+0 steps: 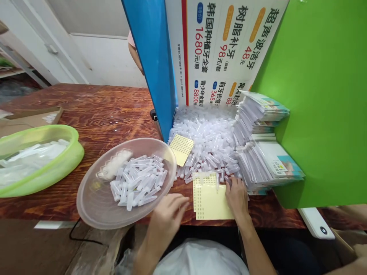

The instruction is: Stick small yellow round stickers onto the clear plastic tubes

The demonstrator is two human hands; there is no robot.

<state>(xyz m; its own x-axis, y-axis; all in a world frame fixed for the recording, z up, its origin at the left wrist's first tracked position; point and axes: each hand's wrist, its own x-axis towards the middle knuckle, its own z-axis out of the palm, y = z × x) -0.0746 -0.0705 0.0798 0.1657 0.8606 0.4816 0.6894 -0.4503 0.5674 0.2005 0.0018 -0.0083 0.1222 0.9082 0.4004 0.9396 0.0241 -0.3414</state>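
Note:
My left hand hovers at the table's front edge, just right of a clear plastic bowl holding several small clear tubes; its fingers are loosely curled and I see nothing in them. My right hand rests on the right edge of a yellow sticker sheet, fingers reaching into the big pile of clear tubes. What the right fingers hold, if anything, is hidden. A second small sticker sheet lies against the pile.
A green bowl with clear plastic stands at left. Stacks of leaflets sit right of the pile. A blue panel, a printed poster and a green panel wall in the pile. Someone's arm shows behind the blue panel.

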